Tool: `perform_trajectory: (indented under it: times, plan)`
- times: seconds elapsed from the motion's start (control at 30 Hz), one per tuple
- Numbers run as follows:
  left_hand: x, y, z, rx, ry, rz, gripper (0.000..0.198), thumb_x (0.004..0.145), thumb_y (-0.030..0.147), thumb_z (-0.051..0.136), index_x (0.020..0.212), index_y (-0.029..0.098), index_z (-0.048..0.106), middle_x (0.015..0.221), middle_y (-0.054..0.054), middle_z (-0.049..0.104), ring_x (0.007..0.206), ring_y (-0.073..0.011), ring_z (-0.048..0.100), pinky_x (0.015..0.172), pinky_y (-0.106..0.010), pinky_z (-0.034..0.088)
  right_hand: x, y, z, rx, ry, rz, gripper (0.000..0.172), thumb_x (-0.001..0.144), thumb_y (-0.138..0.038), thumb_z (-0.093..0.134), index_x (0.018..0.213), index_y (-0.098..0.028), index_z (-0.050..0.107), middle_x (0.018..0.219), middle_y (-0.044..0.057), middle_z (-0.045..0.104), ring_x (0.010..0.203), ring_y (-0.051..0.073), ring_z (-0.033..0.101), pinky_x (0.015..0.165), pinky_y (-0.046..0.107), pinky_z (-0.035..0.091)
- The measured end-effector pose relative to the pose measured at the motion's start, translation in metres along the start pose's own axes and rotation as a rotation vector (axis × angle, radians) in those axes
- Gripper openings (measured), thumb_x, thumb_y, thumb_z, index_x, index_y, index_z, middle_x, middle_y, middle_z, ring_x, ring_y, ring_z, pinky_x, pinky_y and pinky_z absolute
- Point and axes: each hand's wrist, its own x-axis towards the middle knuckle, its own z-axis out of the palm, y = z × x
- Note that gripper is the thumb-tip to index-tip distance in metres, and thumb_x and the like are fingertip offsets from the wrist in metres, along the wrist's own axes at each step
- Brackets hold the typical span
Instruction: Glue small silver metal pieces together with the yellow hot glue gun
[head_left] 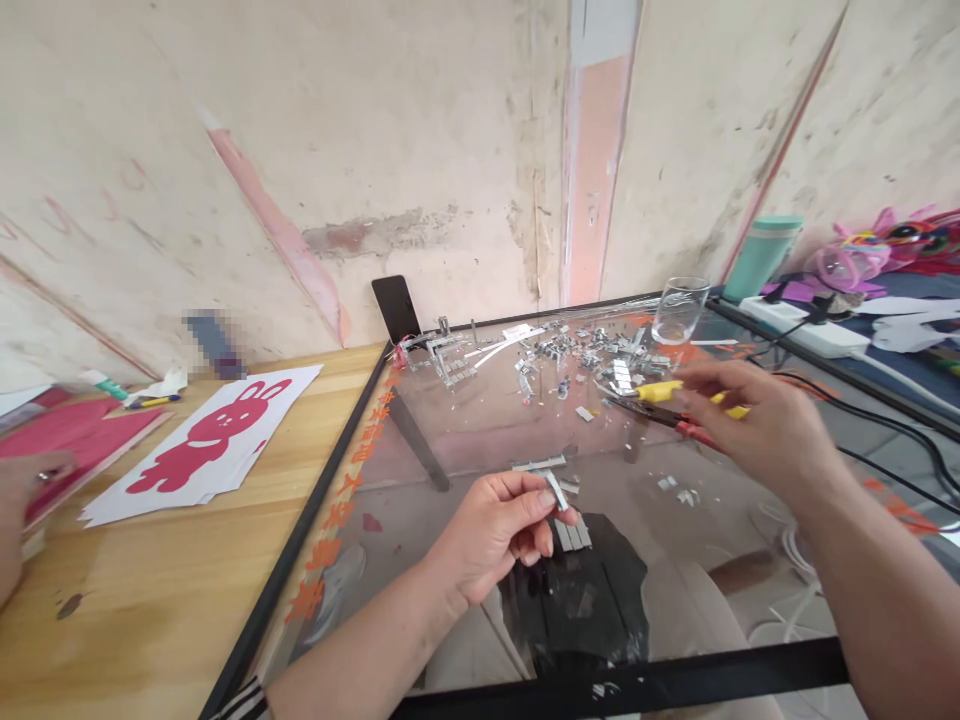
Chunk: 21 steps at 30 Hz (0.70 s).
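My left hand [521, 520] pinches a small silver metal strip [556, 492] between thumb and fingertips, above the glass tabletop. Beneath and beside it lie ribbed silver pieces [574, 534] and a flat silver strip [540, 464]. Farther right, my right hand [757, 415] is closed around a yellow-handled tool [660, 390], whose kind I cannot make out. Its tip points left at the scattered metal pieces. Just below that tool, a red-handled tool [696, 432] lies on the glass, partly hidden by my hand.
Silver scraps [592, 345] spread across the back of the table near a drinking glass [680, 312]. A small metal assembly [450, 360] stands before a propped phone [396, 308]. At right are a power strip [802, 328] and cables. Another person's hand [34, 485] rests at far left.
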Motion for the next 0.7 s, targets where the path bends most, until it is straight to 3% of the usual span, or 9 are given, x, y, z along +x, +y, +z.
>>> perform_trajectory:
  times: [0.07, 0.17, 0.3, 0.47, 0.6, 0.7]
  plan:
    - [0.002, 0.001, -0.003, -0.018, 0.018, 0.027, 0.021, 0.068, 0.027, 0.077, 0.074, 0.011, 0.065, 0.07, -0.006, 0.069, 0.041, -0.0028, 0.048, 0.039, -0.014, 0.031, 0.014, 0.024, -0.009, -0.355, 0.047, 0.127, 0.028, 0.078, -0.04, 0.055, 0.097, -0.023, 0.066, 0.098, 0.008, 0.07, 0.087, 0.026, 0.063, 0.076, 0.036, 0.047]
    - [0.004, 0.001, -0.007, -0.031, 0.029, 0.037, 0.02, 0.067, 0.025, 0.077, 0.076, 0.012, 0.065, 0.068, -0.005, 0.069, 0.042, -0.0035, 0.05, 0.039, -0.014, 0.032, 0.025, 0.056, -0.01, -0.651, -0.142, 0.249, 0.036, 0.081, -0.037, 0.046, 0.107, -0.023, 0.065, 0.104, 0.012, 0.07, 0.093, 0.031, 0.064, 0.076, 0.039, 0.047]
    - [0.004, 0.001, -0.009, 0.009, 0.015, 0.019, 0.021, 0.066, 0.026, 0.077, 0.074, 0.011, 0.065, 0.075, -0.007, 0.07, 0.048, -0.0065, 0.057, 0.04, -0.014, 0.036, 0.026, 0.073, 0.002, -0.691, -0.23, 0.278, 0.04, 0.077, -0.029, 0.047, 0.113, -0.025, 0.064, 0.107, 0.014, 0.07, 0.091, 0.034, 0.065, 0.07, 0.041, 0.048]
    - [0.005, 0.0, -0.01, 0.044, -0.006, 0.023, 0.021, 0.068, 0.027, 0.077, 0.074, 0.011, 0.065, 0.084, -0.007, 0.068, 0.055, -0.0069, 0.061, 0.045, -0.014, 0.041, 0.027, 0.075, 0.009, -0.704, -0.223, 0.328, 0.045, 0.076, -0.031, 0.049, 0.119, -0.024, 0.061, 0.11, 0.015, 0.07, 0.094, 0.036, 0.065, 0.07, 0.042, 0.048]
    - [0.006, -0.002, -0.011, 0.029, 0.021, 0.018, 0.023, 0.066, 0.027, 0.079, 0.072, 0.01, 0.065, 0.074, -0.003, 0.064, 0.052, -0.0046, 0.056, 0.045, -0.013, 0.04, 0.028, 0.067, 0.003, -0.707, -0.136, 0.369, 0.046, 0.08, -0.033, 0.044, 0.122, -0.024, 0.059, 0.109, 0.015, 0.069, 0.097, 0.035, 0.064, 0.074, 0.043, 0.048]
    - [0.007, -0.003, -0.011, 0.013, 0.034, 0.002, 0.024, 0.064, 0.027, 0.08, 0.071, 0.01, 0.065, 0.072, -0.002, 0.063, 0.051, -0.0043, 0.055, 0.044, -0.014, 0.039, 0.025, 0.05, -0.005, -0.55, 0.063, 0.36, 0.047, 0.079, -0.032, 0.047, 0.124, -0.023, 0.058, 0.106, 0.012, 0.07, 0.093, 0.03, 0.065, 0.074, 0.038, 0.049]
